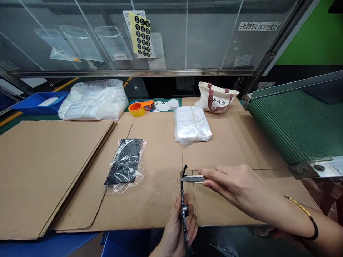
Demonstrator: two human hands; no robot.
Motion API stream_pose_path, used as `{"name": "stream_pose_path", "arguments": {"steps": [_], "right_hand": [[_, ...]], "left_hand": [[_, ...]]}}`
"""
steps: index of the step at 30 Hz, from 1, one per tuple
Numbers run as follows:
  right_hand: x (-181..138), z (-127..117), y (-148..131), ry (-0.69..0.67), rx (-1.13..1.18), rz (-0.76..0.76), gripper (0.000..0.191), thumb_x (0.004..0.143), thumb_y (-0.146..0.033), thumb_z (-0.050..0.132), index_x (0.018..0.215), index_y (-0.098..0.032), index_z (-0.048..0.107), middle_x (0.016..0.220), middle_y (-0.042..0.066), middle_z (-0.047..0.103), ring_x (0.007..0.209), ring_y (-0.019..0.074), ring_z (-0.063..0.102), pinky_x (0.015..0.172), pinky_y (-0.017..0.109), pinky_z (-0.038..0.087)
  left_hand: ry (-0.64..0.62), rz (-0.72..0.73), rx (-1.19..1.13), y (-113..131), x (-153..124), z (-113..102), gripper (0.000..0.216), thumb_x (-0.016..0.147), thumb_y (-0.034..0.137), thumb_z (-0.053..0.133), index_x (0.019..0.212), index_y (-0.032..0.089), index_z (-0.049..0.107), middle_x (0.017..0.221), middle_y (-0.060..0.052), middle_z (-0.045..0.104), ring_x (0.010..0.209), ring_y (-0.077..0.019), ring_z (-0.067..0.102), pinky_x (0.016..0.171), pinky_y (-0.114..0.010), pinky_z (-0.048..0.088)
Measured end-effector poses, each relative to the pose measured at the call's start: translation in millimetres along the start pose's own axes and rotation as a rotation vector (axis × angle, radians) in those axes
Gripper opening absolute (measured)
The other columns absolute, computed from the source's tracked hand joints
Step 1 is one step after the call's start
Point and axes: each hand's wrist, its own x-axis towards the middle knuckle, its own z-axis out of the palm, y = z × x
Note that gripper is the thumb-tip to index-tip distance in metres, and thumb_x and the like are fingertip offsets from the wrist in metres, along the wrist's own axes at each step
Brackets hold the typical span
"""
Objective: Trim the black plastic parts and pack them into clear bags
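Note:
My left hand (175, 226) grips a thin black plastic part (184, 208), held upright and edge-on to me at the front of the cardboard-covered table. In my right hand (235, 184) is a utility knife (195, 179), its blade pointing left. The blade lies across the upper end of the black part, seemingly touching its edge. To the left, a flat black part in a clear plastic bag (125, 162) rests on the cardboard. The lower end of the held part runs out of view at the bottom.
Stacked cardboard sheets (53, 164) cover the left side. Behind lie a bundle of clear bags (191, 125), an orange tape dispenser (139, 108), a cloth bag (217, 98), a wrapped white pack (93, 100) and a blue tray (40, 101). A green conveyor belt (302, 114) borders the right.

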Motion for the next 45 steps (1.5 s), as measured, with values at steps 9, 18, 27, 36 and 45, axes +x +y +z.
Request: {"name": "stream_pose_path", "arguments": {"steps": [9,18,27,36,45], "right_hand": [[1.9,-2.3,-1.0,0.031,-0.039,-0.004,0.042,0.104,-0.038,0.026,0.103,-0.019,0.063,0.066,0.0,0.064,0.053,0.0122,0.059,0.046,0.026,0.031],[-1.2,-7.0,-9.5,0.048,-0.083,-0.057,0.039,0.104,-0.035,0.029,0.098,-0.019,0.064,0.064,-0.001,0.06,0.05,0.0115,0.054,0.045,0.028,0.027],[2.7,-3.8,-6.5,0.095,-0.129,-0.029,0.044,0.104,-0.036,0.026,0.093,-0.018,0.064,0.061,0.0,0.061,0.049,0.0119,0.055,0.043,0.029,0.024],[-0.3,-7.8,-12.2,0.102,-0.133,-0.053,0.038,0.104,-0.034,0.03,0.092,-0.019,0.063,0.061,-0.001,0.059,0.048,0.0123,0.052,0.043,0.03,0.024],[-3.0,-7.4,-12.5,0.053,-0.098,-0.079,0.039,0.104,-0.034,0.03,0.089,-0.019,0.063,0.06,-0.002,0.056,0.047,0.0117,0.049,0.044,0.029,0.026]], "left_hand": [[-0.138,-0.013,-0.089,-4.1,2.6,-4.6,0.034,0.089,0.049,0.054,0.071,0.02,0.057,0.039,0.009,0.038,0.026,-0.0039,0.015,0.026,-0.011,0.027],[-0.326,0.024,-0.184,-7.4,3.3,-8.8,0.032,0.095,0.042,0.046,0.077,0.02,0.06,0.044,0.008,0.039,0.027,-0.0036,0.019,0.029,-0.01,0.032],[-0.264,0.023,-0.174,-10.0,3.1,-12.6,0.028,0.089,0.045,0.055,0.076,0.021,0.058,0.042,0.009,0.039,0.027,-0.0043,0.017,0.027,-0.011,0.031],[-0.235,0.028,-0.136,-7.9,0.2,-10.4,0.03,0.087,0.047,0.058,0.072,0.021,0.054,0.041,0.009,0.038,0.026,-0.004,0.016,0.026,-0.011,0.029],[-0.24,0.042,-0.151,-9.2,0.9,-10.7,0.031,0.089,0.046,0.054,0.072,0.02,0.058,0.04,0.009,0.037,0.026,-0.0041,0.016,0.026,-0.011,0.028]]}}
